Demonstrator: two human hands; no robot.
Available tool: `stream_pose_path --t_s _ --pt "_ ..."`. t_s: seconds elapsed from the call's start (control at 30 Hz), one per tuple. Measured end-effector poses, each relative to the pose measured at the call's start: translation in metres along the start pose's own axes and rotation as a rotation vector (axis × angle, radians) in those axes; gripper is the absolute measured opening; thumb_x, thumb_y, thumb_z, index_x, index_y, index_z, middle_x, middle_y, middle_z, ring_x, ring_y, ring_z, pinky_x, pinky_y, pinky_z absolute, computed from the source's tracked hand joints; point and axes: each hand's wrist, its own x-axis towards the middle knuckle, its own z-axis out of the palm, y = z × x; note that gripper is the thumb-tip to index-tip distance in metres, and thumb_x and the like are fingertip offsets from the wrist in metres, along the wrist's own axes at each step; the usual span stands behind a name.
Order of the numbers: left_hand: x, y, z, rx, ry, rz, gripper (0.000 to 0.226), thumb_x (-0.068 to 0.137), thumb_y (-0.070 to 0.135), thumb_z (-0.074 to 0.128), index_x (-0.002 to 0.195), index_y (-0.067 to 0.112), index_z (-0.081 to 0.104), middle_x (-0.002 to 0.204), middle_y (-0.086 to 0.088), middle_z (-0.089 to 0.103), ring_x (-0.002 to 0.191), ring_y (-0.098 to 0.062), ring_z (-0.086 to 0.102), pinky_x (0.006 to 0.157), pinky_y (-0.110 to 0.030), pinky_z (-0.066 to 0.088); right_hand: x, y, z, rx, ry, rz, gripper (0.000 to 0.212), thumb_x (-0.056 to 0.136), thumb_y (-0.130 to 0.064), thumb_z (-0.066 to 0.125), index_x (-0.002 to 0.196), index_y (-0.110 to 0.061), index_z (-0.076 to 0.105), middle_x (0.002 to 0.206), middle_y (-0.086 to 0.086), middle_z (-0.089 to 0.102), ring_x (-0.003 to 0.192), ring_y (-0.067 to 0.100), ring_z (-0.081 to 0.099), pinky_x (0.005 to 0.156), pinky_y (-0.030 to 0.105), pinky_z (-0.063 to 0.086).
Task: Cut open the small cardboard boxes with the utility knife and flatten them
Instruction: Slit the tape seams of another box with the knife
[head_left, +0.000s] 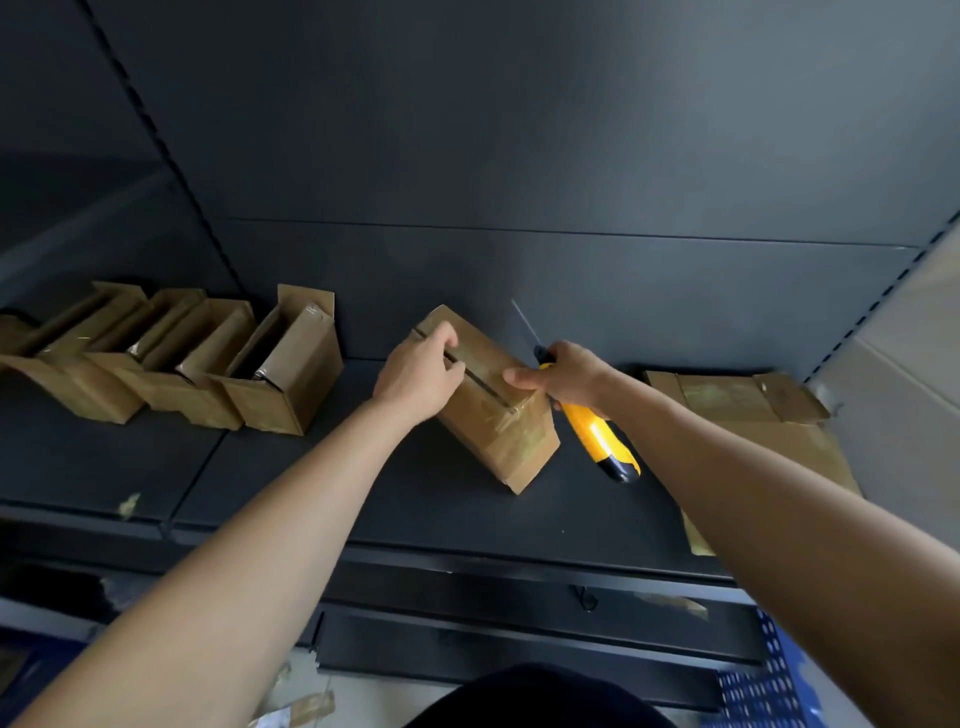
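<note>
- Dark garment (535, 696), nearest, below the taped box (501, 439) on the shelf (311, 467).
- Left hand (421, 371) grips its slit top.
- Right hand (563, 374) clasps the utility knife (602, 436) beside it.
- Opened boxes (280, 374) left, flattened cardboard (737, 400) right.

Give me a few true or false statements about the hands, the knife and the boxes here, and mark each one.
1. The right hand holds the knife. True.
2. The blade is stuck in the box. False: it points up and away, clear of the box.
3. The left hand grips the box at its slit top. True.
4. The opened boxes stand to the right of the hands. False: they stand in a row on the left.
5. Flattened cardboard lies on the right. True.
</note>
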Motion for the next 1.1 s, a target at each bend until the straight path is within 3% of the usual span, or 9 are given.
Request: stream_pose_path --t_s 0.13,0.27,0.37,0.5,0.6,0.7,0.87,0.97,1.1 --pt "-0.005 -0.005 0.004 0.006 -0.196 0.325 0.028 0.092 0.029 0.054 0.120 0.027 0.053 0.129 0.009 0.041 0.122 -0.013 0.030 0.099 -0.030 0.027 0.001 0.008 -0.011 0.017 0.088 0.055 0.062 0.082 -0.047 0.069 0.122 -0.005 0.044 0.098 0.011 0.059 0.083 0.023 0.058 0.081 0.036 0.050" --pt "0.000 -0.001 0.002 0.041 -0.315 0.425 0.055 0.084 0.037 0.066 0.132 0.030 0.042 0.143 0.017 0.031 0.126 0.002 0.022 0.102 -0.022 0.013 -0.001 0.015 -0.013 0.102 0.087 0.114 0.044 0.091 -0.042 0.058 0.107 -0.010 0.033 0.091 0.007 0.047 0.079 0.021 0.046 0.072 0.034 0.042" --pt "0.008 0.003 0.003 0.109 -0.319 0.422 0.064 0.085 0.037 0.066 0.140 0.034 0.035 0.148 0.015 0.028 0.137 -0.007 0.017 0.106 -0.031 0.018 -0.008 0.019 -0.019 0.141 0.052 0.121 0.031 0.093 -0.036 0.051 0.102 -0.010 0.037 0.082 0.006 0.044 0.068 0.021 0.045 0.063 0.033 0.038" --pt "0.019 0.013 0.005 0.150 -0.335 0.416 0.059 0.078 0.042 0.070 0.130 0.037 0.044 0.134 0.018 0.035 0.128 -0.011 0.020 0.100 -0.037 0.024 -0.020 0.030 -0.031 0.157 -0.055 0.007 0.030 0.096 -0.019 0.047 0.068 -0.008 0.048 0.071 0.008 0.042 0.058 0.019 0.042 0.056 0.027 0.040" --pt "0.025 0.019 0.008 0.123 -0.346 0.394 0.053 0.066 0.043 0.078 0.108 0.041 0.045 0.117 0.019 0.037 0.115 -0.008 0.026 0.085 -0.032 0.027 -0.029 0.041 -0.040 0.215 -0.118 0.029 0.027 0.100 -0.020 0.043 0.079 -0.008 0.054 0.079 0.006 0.047 0.060 0.016 0.047 0.045 0.020 0.041" --pt "0.029 0.025 0.009 0.110 -0.367 0.367 0.055 0.060 0.041 0.082 0.099 0.041 0.043 0.104 0.022 0.036 0.106 -0.006 0.028 0.074 -0.027 0.029 -0.035 0.052 -0.049 0.210 -0.158 0.082 0.036 0.103 -0.028 0.035 0.095 -0.008 0.064 0.089 0.006 0.054 0.071 0.019 0.055 0.059 0.028 0.049" --pt "0.031 0.033 0.011 0.048 -0.452 0.318 0.054 0.059 0.039 0.084 0.097 0.037 0.047 0.101 0.015 0.036 0.106 -0.013 0.036 0.094 -0.038 0.040 -0.042 0.060 -0.056 0.061 -0.208 0.074 0.033 0.100 -0.016 0.038 0.091 -0.001 0.066 0.074 0.011 0.061 0.062 0.022 0.057 0.058 0.030 0.050" --pt "0.028 0.038 0.009 0.074 -0.483 0.295 0.051 0.061 0.040 0.083 0.096 0.038 0.046 0.100 0.013 0.036 0.103 -0.016 0.039 0.089 -0.037 0.040 -0.040 0.054 -0.059 -0.068 -0.183 0.093 0.028 0.096 -0.013 0.043 0.083 -0.004 0.066 0.072 0.010 0.062 0.058 0.023 0.058 0.058 0.030 0.051" --pt "0.024 0.041 0.005 0.154 -0.562 0.322 0.049 0.066 0.035 0.082 0.089 0.036 0.039 0.105 0.010 0.036 0.101 -0.016 0.040 0.078 -0.032 0.037 -0.033 0.042 -0.068 -0.311 -0.190 0.085 0.031 0.095 -0.020 0.043 0.080 -0.006 0.067 0.073 0.008 0.064 0.060 0.022 0.062 0.072 0.032 0.052"
